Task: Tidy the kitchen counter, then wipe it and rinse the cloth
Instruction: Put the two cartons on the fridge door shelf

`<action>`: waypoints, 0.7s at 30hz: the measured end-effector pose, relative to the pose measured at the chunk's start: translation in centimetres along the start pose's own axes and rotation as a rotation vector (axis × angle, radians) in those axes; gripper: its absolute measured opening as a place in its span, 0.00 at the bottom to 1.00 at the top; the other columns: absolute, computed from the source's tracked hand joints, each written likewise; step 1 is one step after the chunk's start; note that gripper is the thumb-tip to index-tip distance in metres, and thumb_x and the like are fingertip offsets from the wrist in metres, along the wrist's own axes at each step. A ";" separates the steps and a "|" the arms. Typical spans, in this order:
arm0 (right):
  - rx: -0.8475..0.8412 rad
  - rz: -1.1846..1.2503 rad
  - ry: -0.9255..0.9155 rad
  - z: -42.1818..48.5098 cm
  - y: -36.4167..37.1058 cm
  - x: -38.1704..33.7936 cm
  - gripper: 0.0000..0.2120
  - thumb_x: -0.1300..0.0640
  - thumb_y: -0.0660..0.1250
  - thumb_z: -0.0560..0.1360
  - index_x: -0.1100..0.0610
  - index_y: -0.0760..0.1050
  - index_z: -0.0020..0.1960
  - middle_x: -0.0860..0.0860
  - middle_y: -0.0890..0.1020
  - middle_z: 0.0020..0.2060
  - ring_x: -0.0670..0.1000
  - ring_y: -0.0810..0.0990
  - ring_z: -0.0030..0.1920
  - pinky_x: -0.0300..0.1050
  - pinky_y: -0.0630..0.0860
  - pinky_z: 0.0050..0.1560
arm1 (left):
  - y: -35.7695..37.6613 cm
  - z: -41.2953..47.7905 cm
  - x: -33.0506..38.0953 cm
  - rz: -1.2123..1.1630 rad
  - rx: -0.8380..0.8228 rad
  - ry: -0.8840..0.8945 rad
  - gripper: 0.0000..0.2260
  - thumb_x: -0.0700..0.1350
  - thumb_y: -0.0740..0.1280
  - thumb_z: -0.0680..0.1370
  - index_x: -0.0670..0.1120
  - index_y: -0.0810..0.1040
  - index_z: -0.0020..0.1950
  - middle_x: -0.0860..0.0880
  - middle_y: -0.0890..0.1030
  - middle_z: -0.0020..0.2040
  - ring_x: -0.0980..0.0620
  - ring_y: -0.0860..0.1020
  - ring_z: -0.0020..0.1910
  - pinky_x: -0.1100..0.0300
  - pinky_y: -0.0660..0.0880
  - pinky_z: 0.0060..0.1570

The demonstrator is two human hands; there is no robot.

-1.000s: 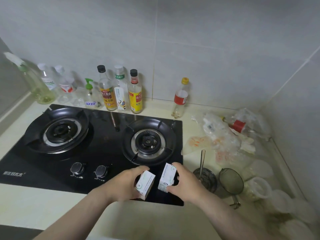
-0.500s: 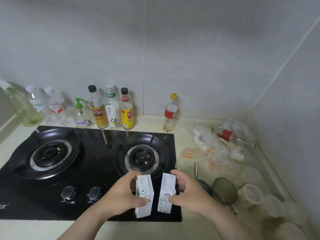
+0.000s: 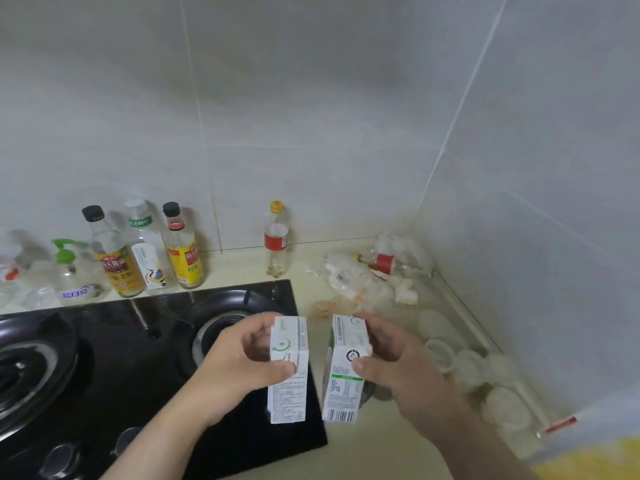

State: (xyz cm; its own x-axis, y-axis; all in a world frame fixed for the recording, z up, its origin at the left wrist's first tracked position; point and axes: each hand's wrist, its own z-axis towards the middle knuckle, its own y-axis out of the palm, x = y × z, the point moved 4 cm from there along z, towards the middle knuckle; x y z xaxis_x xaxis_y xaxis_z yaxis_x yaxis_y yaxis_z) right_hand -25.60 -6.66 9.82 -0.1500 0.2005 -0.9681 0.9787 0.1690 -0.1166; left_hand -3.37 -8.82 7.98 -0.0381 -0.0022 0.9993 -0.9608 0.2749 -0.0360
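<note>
Two white-and-green drink cartons are held up over the counter's middle. My left hand [image 3: 239, 365] grips the left carton [image 3: 289, 393] with fingers on its top and thumb on its side. My right hand [image 3: 401, 368] grips the right carton [image 3: 343, 389] the same way. The cartons hang side by side, a small gap between them, above the right edge of the black gas hob [image 3: 104, 375] and the cream counter [image 3: 381, 455]. No cloth is in view.
Sauce and oil bottles [image 3: 180, 251] line the back wall beside a green pump bottle [image 3: 67, 268]. A small red-labelled bottle [image 3: 276, 240] stands alone. Crumpled plastic bags [image 3: 360, 278] and several clear plastic cups [image 3: 467, 368] litter the right corner. Something yellow [image 3: 595, 459] shows at the bottom right.
Both hands have lifted the cartons higher and turned them upright. The view has swung right and tilted up, so the hob has slid left.
</note>
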 end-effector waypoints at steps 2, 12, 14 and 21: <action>0.019 0.020 -0.041 -1.6 -0.9 -0.5 0.25 0.73 0.68 0.73 0.45 0.77 0.58 0.45 0.86 0.50 0.46 0.85 0.48 0.35 0.79 0.39 | 1.3 0.0 1.0 0.002 -0.046 0.029 0.26 0.43 0.76 0.61 0.43 0.79 0.58 0.44 0.85 0.51 0.46 0.83 0.51 0.55 0.79 0.47; 0.073 0.193 -0.237 -10.1 -3.5 -0.6 0.23 0.68 0.71 0.63 0.51 0.83 0.55 0.51 0.86 0.52 0.50 0.84 0.52 0.41 0.79 0.46 | 7.0 -4.4 4.1 -0.019 -0.132 0.108 0.28 0.44 0.77 0.60 0.41 0.79 0.58 0.42 0.84 0.50 0.44 0.83 0.51 0.53 0.78 0.48; 0.087 0.202 -0.252 -12.2 -3.5 -0.3 0.24 0.68 0.71 0.63 0.53 0.82 0.57 0.52 0.86 0.52 0.49 0.84 0.52 0.40 0.79 0.46 | 7.8 -6.2 4.2 -0.047 -0.129 0.102 0.27 0.43 0.77 0.60 0.40 0.78 0.58 0.42 0.84 0.49 0.45 0.83 0.49 0.57 0.78 0.46; 0.147 0.227 -0.289 -21.8 -2.4 0.6 0.26 0.69 0.70 0.62 0.40 0.85 0.49 0.47 0.86 0.49 0.45 0.85 0.48 0.37 0.80 0.43 | 11.0 -13.2 4.7 -0.078 -0.209 0.096 0.25 0.41 0.77 0.60 0.44 0.81 0.57 0.41 0.84 0.49 0.45 0.83 0.48 0.57 0.78 0.44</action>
State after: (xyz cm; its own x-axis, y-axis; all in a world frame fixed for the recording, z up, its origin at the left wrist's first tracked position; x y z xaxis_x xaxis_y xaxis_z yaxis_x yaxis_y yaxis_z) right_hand -31.05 14.04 14.37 0.0973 -0.0671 -0.9930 0.9953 0.0077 0.0970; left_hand -10.48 6.89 12.48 0.0696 0.0571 0.9959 -0.8819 0.4701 0.0347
